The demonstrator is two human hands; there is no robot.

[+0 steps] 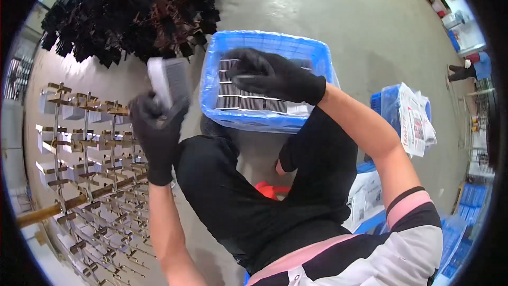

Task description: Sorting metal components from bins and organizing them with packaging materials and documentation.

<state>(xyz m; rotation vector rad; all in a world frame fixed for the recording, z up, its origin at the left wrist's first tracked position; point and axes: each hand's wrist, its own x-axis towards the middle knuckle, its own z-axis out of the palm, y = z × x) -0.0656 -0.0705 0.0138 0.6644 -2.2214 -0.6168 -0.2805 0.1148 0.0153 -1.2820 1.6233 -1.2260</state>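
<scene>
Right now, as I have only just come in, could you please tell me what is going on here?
A seated person in black gloves is handling ribbed metal-looking pieces. The left hand holds a pale block up, clear of the blue crate. The right hand is over the crate, where similar blocks lie in rows; whether it grips one is unclear. To the left stands a hooked rack, with pale pieces on its upper part.
</scene>
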